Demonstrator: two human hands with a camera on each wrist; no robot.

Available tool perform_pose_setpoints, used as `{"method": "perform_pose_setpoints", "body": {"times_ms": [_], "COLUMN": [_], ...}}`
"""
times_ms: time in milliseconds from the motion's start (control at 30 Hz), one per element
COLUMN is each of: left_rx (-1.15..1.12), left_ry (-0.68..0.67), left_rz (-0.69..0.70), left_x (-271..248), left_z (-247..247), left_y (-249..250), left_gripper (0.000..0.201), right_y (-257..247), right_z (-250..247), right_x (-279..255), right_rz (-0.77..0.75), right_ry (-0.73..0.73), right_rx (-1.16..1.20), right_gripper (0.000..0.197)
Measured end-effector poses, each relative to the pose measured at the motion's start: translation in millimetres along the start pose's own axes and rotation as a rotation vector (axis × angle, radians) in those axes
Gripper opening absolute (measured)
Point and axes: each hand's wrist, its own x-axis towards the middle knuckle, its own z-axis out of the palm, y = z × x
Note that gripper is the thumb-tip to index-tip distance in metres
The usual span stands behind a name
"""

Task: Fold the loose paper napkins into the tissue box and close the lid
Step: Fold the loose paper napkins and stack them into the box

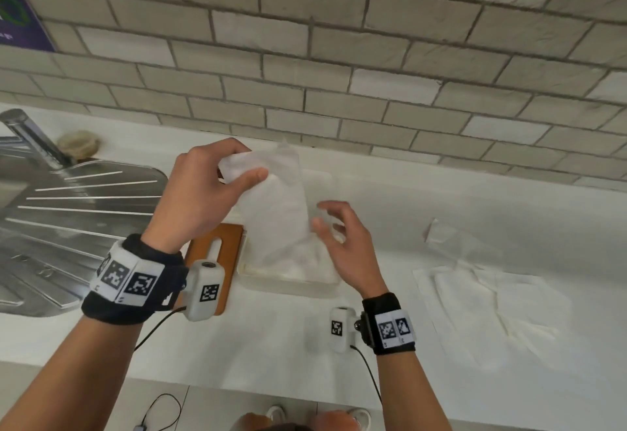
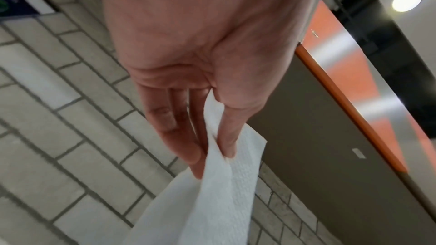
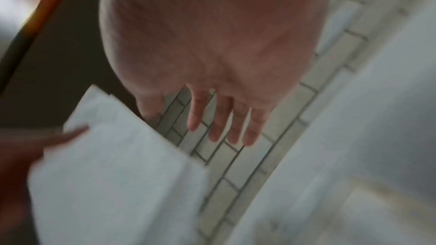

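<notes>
A white paper napkin (image 1: 274, 206) hangs above the open tissue box (image 1: 288, 274) on the white counter. My left hand (image 1: 217, 186) pinches the napkin's top edge between thumb and fingers, as the left wrist view also shows on the napkin (image 2: 212, 193). My right hand (image 1: 336, 237) hovers at the napkin's right edge with fingers spread and relaxed, holding nothing; in the right wrist view its fingers (image 3: 221, 122) are apart from the napkin (image 3: 118, 165). The box's wooden lid (image 1: 217, 247) with a slot lies flat to the left of the box. More loose napkins (image 1: 485, 301) lie spread on the counter to the right.
A steel sink drainer (image 1: 68, 227) with a tap (image 1: 30, 138) sits at the left. A brick-tile wall (image 1: 339, 57) runs behind the counter. A round pale object (image 1: 78, 145) sits by the tap. The counter's front edge (image 1: 237, 386) is close to me.
</notes>
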Motion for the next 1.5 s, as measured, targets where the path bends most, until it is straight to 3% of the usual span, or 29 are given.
{"method": "perform_pose_setpoints", "body": {"times_ms": [67,100,200,333,433,533,600,700,767,833,900,967,1033,1200,1300,1400,1500], "left_rx": [-0.097,-0.132,-0.163,-0.146,-0.386,-0.459,-0.452,-0.464,-0.395,-0.205,-0.024,0.097,0.171,0.280,0.284,0.198,0.110], "left_ry": [-0.095,-0.139,-0.213,-0.180,-0.356,-0.485,-0.406,-0.148,-0.023,-0.014,-0.122,-0.222,-0.227,-0.113,-0.113,-0.105,-0.107], "left_rz": [-0.026,-0.043,-0.076,-0.155,-0.349,-0.413,-0.424,-0.452,-0.454,-0.460,-0.434,-0.397,-0.312,-0.107,-0.107,-0.117,0.009], "left_x": [4,7,12,15,12,9,11,15,13,7,1,-5,-9,-12,-12,-14,-15], "left_z": [3,7,28,66,86,97,100,99,97,100,108,116,120,116,113,104,90], "left_y": [0,-2,-15,-49,-62,-68,-73,-84,-95,-117,-138,-148,-153,-173,-165,-148,-121], "left_gripper": [0.017,0.016,0.016,0.028,0.029,0.031,0.031,0.029,0.024,0.027,0.047,0.059,0.059,0.053,0.043,0.036,0.014], "right_y": [-22,-27,-31,-12,5,7,8,24,40,53,65,71,76,62,52,47,39], "right_z": [-2,-1,10,23,24,20,11,-4,-6,-1,10,22,29,38,37,33,33], "right_x": [3,6,14,14,13,20,24,18,12,9,10,12,14,13,13,14,22], "right_rz": [0.010,0.033,0.146,0.281,0.313,0.355,0.393,0.429,0.451,0.491,0.511,0.485,0.458,0.469,0.419,0.180,-0.040], "right_ry": [-0.072,-0.142,-0.302,-0.278,-0.330,-0.361,-0.322,-0.283,-0.211,-0.093,-0.028,-0.034,-0.030,-0.105,-0.084,0.088,-0.060], "right_rx": [0.349,0.404,0.376,0.439,0.440,0.420,0.385,0.368,0.375,0.336,0.188,-0.052,-0.281,-0.685,-0.892,-0.824,-0.448], "right_gripper": [0.041,0.046,0.056,0.040,0.031,0.033,0.039,0.051,0.045,0.026,0.009,0.022,0.033,0.031,0.030,0.032,0.054]}}
